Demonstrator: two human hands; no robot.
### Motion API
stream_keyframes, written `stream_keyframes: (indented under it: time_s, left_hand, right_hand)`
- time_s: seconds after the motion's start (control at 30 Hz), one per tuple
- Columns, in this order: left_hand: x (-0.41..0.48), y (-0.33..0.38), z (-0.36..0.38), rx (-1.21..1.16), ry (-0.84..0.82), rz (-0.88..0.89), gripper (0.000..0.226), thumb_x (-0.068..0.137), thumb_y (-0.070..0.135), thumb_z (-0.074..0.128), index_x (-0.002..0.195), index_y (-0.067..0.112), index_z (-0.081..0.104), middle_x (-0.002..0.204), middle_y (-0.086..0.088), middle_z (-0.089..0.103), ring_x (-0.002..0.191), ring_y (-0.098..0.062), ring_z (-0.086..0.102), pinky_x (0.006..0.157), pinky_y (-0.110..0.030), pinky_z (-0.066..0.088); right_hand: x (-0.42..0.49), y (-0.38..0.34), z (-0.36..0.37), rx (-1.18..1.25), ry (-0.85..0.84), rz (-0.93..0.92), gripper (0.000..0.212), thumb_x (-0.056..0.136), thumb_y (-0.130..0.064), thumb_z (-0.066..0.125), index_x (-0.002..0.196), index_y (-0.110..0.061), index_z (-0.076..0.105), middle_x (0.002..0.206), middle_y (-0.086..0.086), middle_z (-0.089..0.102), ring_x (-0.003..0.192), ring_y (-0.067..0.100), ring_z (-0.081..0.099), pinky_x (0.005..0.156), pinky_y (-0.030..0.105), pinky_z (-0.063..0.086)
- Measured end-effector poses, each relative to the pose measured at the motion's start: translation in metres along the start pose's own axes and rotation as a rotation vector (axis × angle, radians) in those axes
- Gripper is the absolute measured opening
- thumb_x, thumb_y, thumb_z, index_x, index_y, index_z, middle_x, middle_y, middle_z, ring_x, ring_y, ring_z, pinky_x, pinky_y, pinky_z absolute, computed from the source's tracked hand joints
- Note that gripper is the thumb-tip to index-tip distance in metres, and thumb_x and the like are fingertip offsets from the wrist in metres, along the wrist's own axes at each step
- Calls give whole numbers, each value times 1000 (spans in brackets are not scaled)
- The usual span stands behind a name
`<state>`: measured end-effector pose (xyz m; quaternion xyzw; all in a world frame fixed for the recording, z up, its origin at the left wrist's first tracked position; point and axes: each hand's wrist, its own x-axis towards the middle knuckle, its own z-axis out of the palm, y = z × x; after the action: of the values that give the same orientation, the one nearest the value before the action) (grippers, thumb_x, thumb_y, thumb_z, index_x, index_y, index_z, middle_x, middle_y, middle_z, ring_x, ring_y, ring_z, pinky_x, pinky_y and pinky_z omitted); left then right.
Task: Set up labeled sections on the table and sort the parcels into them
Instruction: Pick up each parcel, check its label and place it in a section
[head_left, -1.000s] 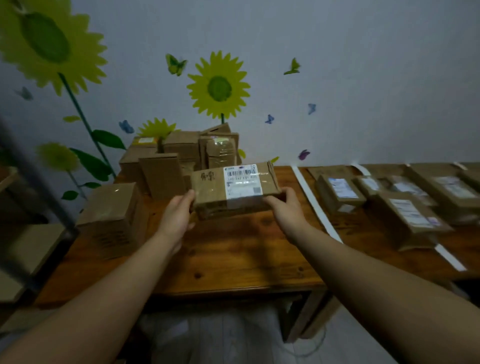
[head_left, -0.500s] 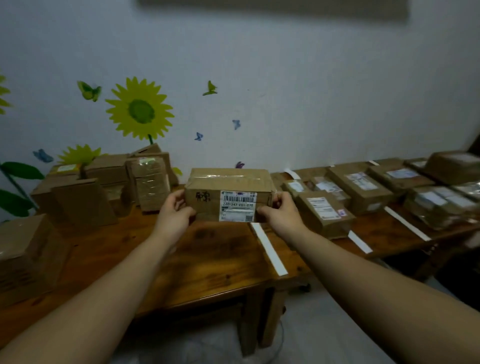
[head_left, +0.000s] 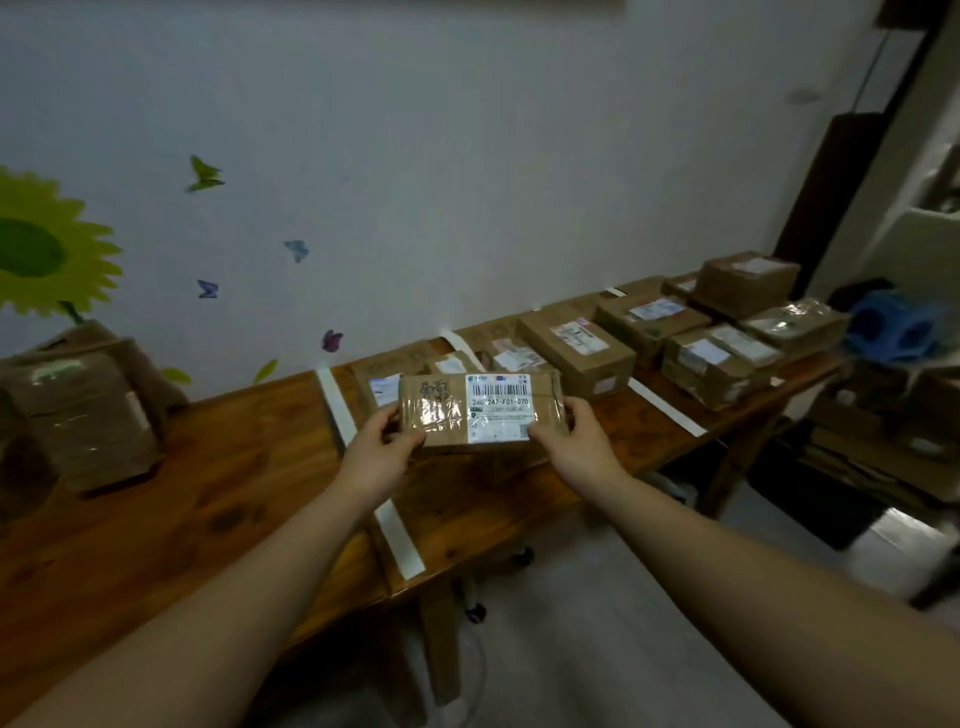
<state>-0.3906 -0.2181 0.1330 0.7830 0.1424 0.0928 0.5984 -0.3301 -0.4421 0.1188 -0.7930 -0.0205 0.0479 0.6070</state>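
The wooden worktop (head_left: 234, 493) runs from the left edge of view to the far right corner. A white tape strip (head_left: 333, 400) crosses it from the wall edge to the near edge, and a second strip (head_left: 667, 413) lies further right. Bare wood shows between the taped brown stack (head_left: 88, 410) at the left end and the first strip, and again along the near edge between the two strips. Sorted parcels (head_left: 576, 343) crowd the wall edge and the right end, some touching, two stacked near the far right corner.

Both forearms reach forward from the near edge, meeting at the held parcel (head_left: 480, 410). The left hand (head_left: 374, 457) grips its left end, thumb on the facing side and fingers curled behind. The right hand (head_left: 576, 447) clasps its right end the same way.

The held parcel hangs above the section just right of the first strip, broad face tilted toward the camera. It is a flat brown carton wrapped in glossy clear tape, with dark handwriting on its left half and a white barcode label on its right half.
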Motion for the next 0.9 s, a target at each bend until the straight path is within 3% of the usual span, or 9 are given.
stream_keyframes:
  time_s: [0.07,0.13,0.23,0.3,0.4,0.5,0.6,0.73,0.9]
  left_hand:
    - [20,6,28,-11,-53,0,40,91,19,56,130,24,48,121,-1,58,96,-17,58,72,-28,49]
    - [42,15,60,-17,-122,-8,42,91,19,56,132,22,46,124,-3,57,99,-20,58,78,-33,50]
    - [70,38,117,-11,-254,29,46,92,20,55,136,23,42,119,1,56,86,-9,58,62,-21,49]
    - [81,57,156,-37,-347,62,47,92,21,54,137,23,41,119,2,57,87,-7,59,59,-18,50]
    - [86,83,214,-35,-480,80,52,92,22,55,140,27,35,127,4,51,104,-17,56,90,-36,49]
    - [85,105,274,-8,-595,126,55,92,22,55,142,27,32,131,2,49,108,-17,54,97,-40,45]
    - [80,122,336,33,-663,150,56,93,24,54,143,26,30,137,-2,48,117,-21,52,100,-44,44]
    - [76,140,425,28,-726,134,55,93,22,54,142,26,31,135,-3,50,113,-21,54,94,-38,47]
    - [82,171,531,77,-768,120,55,94,25,52,144,24,29,137,-5,48,113,-20,52,84,-27,44]
  right_hand:
    - [10,8,-23,-15,87,-5,56,86,-31,67,136,-24,42,126,-6,53,105,10,53,77,24,49]
    - [19,15,-50,-41,185,11,57,83,-35,68,134,-25,44,130,-3,52,110,14,55,88,35,52]
    - [28,23,-99,-80,328,31,54,82,-40,68,129,-28,46,128,-1,52,103,14,57,79,32,52]
    - [33,25,-136,-104,421,63,57,82,-41,66,132,-26,45,131,1,50,108,19,55,85,36,51]
    - [33,30,-191,-107,550,77,57,85,-37,65,136,-25,43,134,2,50,113,19,53,92,36,47]
    - [26,44,-241,-140,664,85,57,88,-36,63,139,-26,39,135,2,51,114,18,53,95,38,48]
    - [26,62,-294,-144,740,91,60,89,-36,64,141,-28,36,134,-2,52,111,14,52,90,33,47]
    - [36,87,-369,-95,779,85,61,90,-34,64,143,-30,34,120,-14,48,97,3,51,67,12,42]
    - [60,108,-472,-67,733,85,54,93,-29,60,140,-32,34,108,-21,44,112,12,50,90,33,50]
